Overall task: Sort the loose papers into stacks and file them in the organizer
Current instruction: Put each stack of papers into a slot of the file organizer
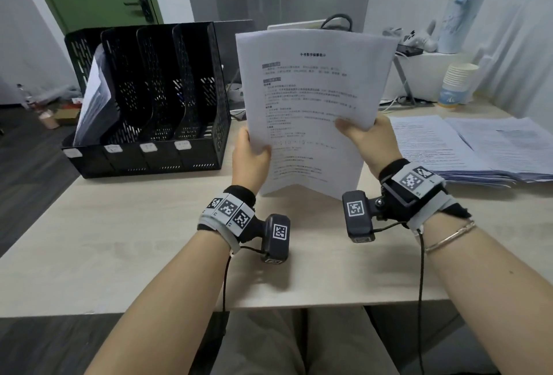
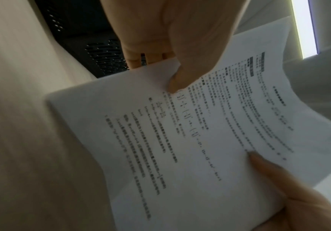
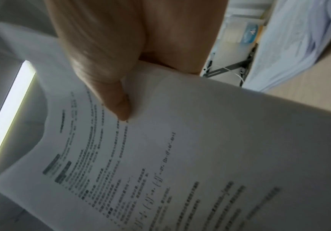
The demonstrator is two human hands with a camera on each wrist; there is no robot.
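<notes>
Thumbs press on the printed face of the held sheets [image 1: 311,105], fingers curled behind: the left hand [image 1: 250,156] pinches the left edge low down and the right hand [image 1: 368,138] pinches the right edge a little higher. The paper stands nearly upright above the desk [image 1: 119,225], bowed along its middle so the bottom edge dips in a shallow V. Whether this is one page or several squared together, I cannot tell.

To do this step well, I judge both pinches should stay firm but near the edges, so the heading remains readable and the category can be decided. Tapping the bottom edge on the desk would square any loose pages.

To the left stands the black organizer [image 1: 149,99]; its leftmost slot already holds papers [image 1: 92,99], while the other slots look empty. To the right, the unsorted papers [image 1: 466,147] lie fanned flat on the desk, well apart from the organizer. Sliding the sheets in bottom edge first, kept taut, should avoid buckling against a divider.
</notes>
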